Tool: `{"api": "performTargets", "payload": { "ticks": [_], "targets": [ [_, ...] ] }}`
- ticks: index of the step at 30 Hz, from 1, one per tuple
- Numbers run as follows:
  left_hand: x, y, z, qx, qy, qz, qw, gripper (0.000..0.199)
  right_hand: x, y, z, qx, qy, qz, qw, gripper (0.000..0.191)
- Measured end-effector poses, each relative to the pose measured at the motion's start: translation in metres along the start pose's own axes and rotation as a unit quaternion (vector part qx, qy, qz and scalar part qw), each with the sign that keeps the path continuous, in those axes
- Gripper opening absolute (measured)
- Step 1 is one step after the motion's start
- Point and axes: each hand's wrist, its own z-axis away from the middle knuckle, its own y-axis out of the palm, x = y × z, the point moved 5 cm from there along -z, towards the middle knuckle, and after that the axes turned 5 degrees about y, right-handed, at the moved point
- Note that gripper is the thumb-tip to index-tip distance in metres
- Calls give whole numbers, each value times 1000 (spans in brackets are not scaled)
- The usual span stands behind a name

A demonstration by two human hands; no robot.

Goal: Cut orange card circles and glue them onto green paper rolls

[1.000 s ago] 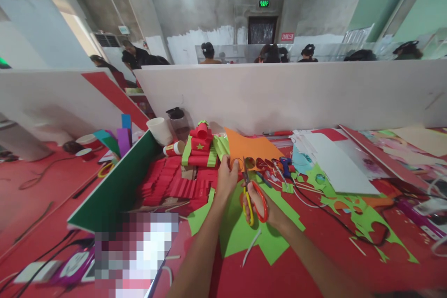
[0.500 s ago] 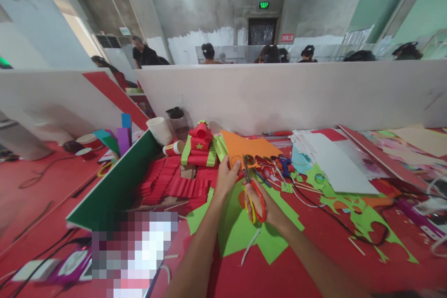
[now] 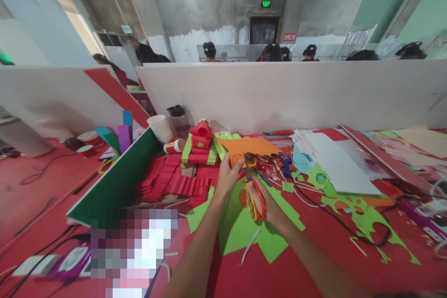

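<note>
Near the centre of the frame, the person's left hand (image 3: 228, 174) is pinching the near edge of an orange paper sheet (image 3: 256, 145), thumb beside a thin circular outline (image 3: 238, 161). Just right of it, the right hand (image 3: 256, 198) is gripping scissors (image 3: 248, 176) with red and yellow handles, the blades pointing at the sheet's near edge. Cutting cleanly probably calls for turning the paper into the blades, following the curve and holding the left thumb clear. Below, green paper (image 3: 258, 233) is lying on the red desk (image 3: 237, 279). Left of centre, a paper cup (image 3: 173, 146) is showing a yellow label too small to read; a red paper model (image 3: 200, 144) is bearing a star without visible lettering. At upper centre, a green sign (image 3: 266, 3) is reading "EXIT" beneath Chinese characters; a red sign (image 3: 289, 37) is carrying tiny white characters, not clearly legible.
</note>
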Motion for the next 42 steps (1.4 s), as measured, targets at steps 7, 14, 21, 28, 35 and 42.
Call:
{"api": "performTargets", "payload": {
  "ticks": [7,14,21,28,35,42],
  "targets": [
    [-4,4,2,18,15,9,1000,23,4,-4,2,6,-20,-5,1000,48],
    [-8,6,3,20,31,7,999,27,-1,-6,-5,0,-17,-4,1000,50],
    [-10,6,4,14,29,0,999,27,-6,-7,-7,-17,-4,9,1000,48],
    [-6,5,3,13,26,16,999,27,0,-5,-2,-24,-29,27,999,44],
    [-8,7,3,9,24,35,999,25,1,-5,-2,-18,-39,48,998,44],
    [-2,8,2,10,10,66,998,37,-3,-7,-6,-21,-25,34,999,46]
  ]
}}
